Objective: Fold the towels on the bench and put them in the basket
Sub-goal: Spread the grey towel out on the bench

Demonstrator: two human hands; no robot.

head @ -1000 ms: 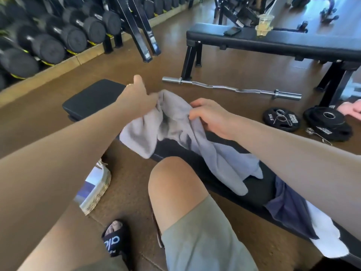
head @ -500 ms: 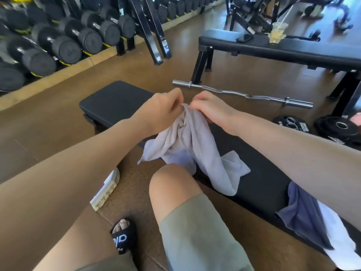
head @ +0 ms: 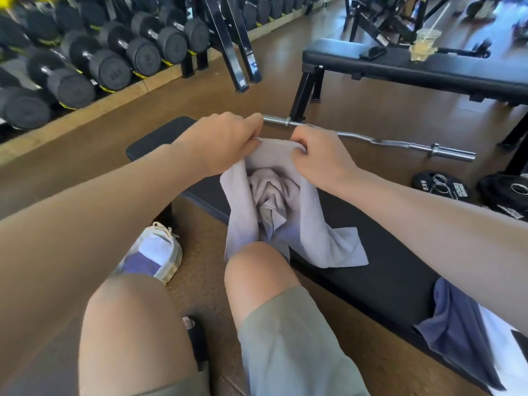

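A light grey towel (head: 288, 212) hangs bunched over the black bench (head: 371, 270), its lower end lying on the pad. My left hand (head: 220, 141) and my right hand (head: 320, 155) both pinch its top edge, a short stretch of cloth taut between them. A dark blue towel (head: 457, 332) and a white towel (head: 511, 364) lie at the bench's right end. A woven basket (head: 171, 261) stands on the floor to the left of my knees, holding folded white and blue cloth.
A curl bar (head: 371, 138) lies on the floor behind the bench, with weight plates (head: 445, 187) to the right. A second bench (head: 428, 67) carries a phone and a plastic cup. Dumbbell racks (head: 100, 58) line the left wall.
Both hands have come together at the towel's top edge and lifted it, then spread slightly apart. The towel, first sprawled across the bench, now hangs bunched beneath them.
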